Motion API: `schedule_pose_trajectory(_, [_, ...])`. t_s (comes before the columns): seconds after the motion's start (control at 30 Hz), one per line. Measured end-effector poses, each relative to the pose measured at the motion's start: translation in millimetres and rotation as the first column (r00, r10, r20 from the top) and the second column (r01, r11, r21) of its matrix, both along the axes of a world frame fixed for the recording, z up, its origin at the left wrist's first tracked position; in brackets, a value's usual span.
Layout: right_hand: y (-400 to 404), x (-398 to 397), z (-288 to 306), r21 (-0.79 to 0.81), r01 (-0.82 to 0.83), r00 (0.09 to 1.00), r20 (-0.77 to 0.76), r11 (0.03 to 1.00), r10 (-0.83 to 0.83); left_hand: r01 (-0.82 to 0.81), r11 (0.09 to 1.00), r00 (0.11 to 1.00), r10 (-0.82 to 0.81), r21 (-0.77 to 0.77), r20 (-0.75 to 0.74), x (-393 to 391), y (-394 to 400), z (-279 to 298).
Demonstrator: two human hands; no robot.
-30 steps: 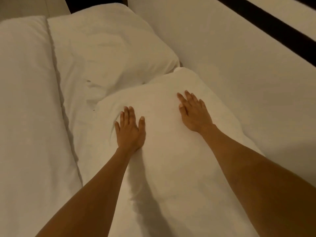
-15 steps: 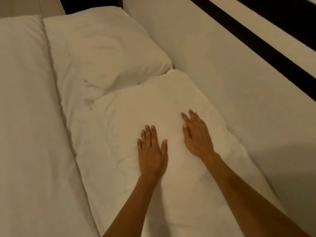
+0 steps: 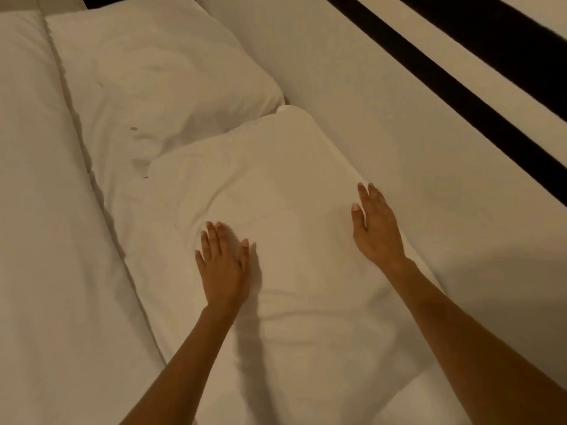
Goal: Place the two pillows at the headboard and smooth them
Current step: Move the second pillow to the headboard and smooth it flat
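Observation:
Two white pillows lie end to end along the pale headboard (image 3: 399, 111). The near pillow (image 3: 276, 185) fills the middle of the view, and both hands rest flat on it. My left hand (image 3: 222, 265) presses palm down on its left half, fingers together, with small wrinkles around the fingertips. My right hand (image 3: 376, 228) lies flat along the pillow's right edge, next to the headboard. The far pillow (image 3: 159, 65) sits beyond, its near corner creased and touching the near pillow. Neither hand grips anything.
A white duvet (image 3: 40, 225) covers the bed on the left, its folded edge running along both pillows. Dark horizontal bands (image 3: 460, 87) cross the wall panel above the headboard.
Both hands slid apart across the near pillow: the left hand moved left, and the right hand moved out to the edge by the headboard.

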State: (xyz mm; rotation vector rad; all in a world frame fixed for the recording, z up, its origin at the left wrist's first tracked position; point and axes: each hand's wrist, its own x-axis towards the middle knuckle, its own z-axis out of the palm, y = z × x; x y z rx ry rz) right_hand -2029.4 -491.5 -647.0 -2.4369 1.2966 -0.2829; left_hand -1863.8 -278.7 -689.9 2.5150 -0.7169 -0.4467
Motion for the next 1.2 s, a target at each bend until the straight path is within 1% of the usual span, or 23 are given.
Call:
schedule_pose_trajectory(0.1, [32,-5,13,-0.116,-0.031,0.994,0.102,0.993,0.043,0.026,0.978,0.999,-0.022,-0.209,0.024,-43,2,21])
schedule_pose_trajectory(0.17, [51,-18,2,-0.119,-0.023,0.994,0.105,0.993,0.036,0.095,0.958,0.995,-0.093,-0.269,0.019,-81,4,18])
schedule_pose_trajectory(0.23, [66,-44,-23,-0.076,-0.04,0.999,0.014,0.996,0.041,0.209,0.949,0.978,-0.209,-0.235,0.025,-111,12,1])
schedule_pose_trajectory(0.3, [75,-73,-49,-0.049,-0.032,0.995,-0.094,0.998,0.027,0.291,0.946,0.957,-0.288,-0.146,0.041,-126,23,-23])
schedule_pose_trajectory(0.4, [70,-95,-57,-0.063,0.055,0.988,-0.141,0.996,-0.064,0.3,0.95,0.954,-0.297,-0.088,0.045,-121,37,-36])
schedule_pose_trajectory(0.5, [66,-110,-51,-0.029,0.073,0.98,-0.184,0.997,-0.078,0.322,0.947,0.945,-0.32,-0.022,0.062,-110,50,-35])
schedule_pose_trajectory(0.6, [62,-129,-47,-0.003,0.099,0.971,-0.217,0.995,-0.098,0.298,0.952,0.952,-0.302,0.068,0.054,-103,68,-37])
schedule_pose_trajectory(0.7, [55,-130,-32,0.001,0.132,0.954,-0.272,0.991,-0.127,0.259,0.955,0.959,-0.272,0.144,0.078,-101,82,-32])
schedule_pose_trajectory(0.77, [58,-125,-15,-0.051,0.157,0.968,-0.188,0.986,-0.164,0.231,0.967,0.961,-0.244,0.113,0.13,-107,87,-21])
schedule_pose_trajectory(0.83, [69,-118,2,-0.11,0.153,0.986,-0.055,0.982,-0.16,0.228,0.974,0.955,-0.222,-0.009,0.195,-121,92,-11])
schedule_pose_trajectory(0.9, [85,-111,13,-0.171,0.123,0.992,0.06,0.978,-0.115,0.244,0.961,0.96,-0.22,-0.128,0.174,-142,92,-2])
schedule_pose_trajectory(0.97, [102,-108,8,-0.191,0.116,0.989,0.11,0.975,-0.096,0.259,0.944,0.961,-0.23,-0.206,0.151,-164,86,3])
schedule_pose_trajectory(1.03, [117,-117,-17,-0.14,0.093,0.994,0.07,0.986,-0.084,0.296,0.933,0.953,-0.273,-0.206,0.133,-183,82,-8])
schedule_pose_trajectory(1.1, [130,-138,-52,-0.071,0.069,0.996,-0.048,0.995,-0.073,0.362,0.923,0.93,-0.349,-0.129,0.118,-196,86,-31])
schedule_pose_trajectory(1.13, [133,-150,-67,-0.064,0.083,0.992,-0.088,0.995,-0.088,0.386,0.919,0.92,-0.376,-0.08,0.112,-200,92,-43])
schedule_pose_trajectory(1.2, [130,-162,-80,-0.075,0.132,0.984,-0.111,0.988,-0.14,0.393,0.92,0.915,-0.388,-0.019,0.108,-202,104,-60])
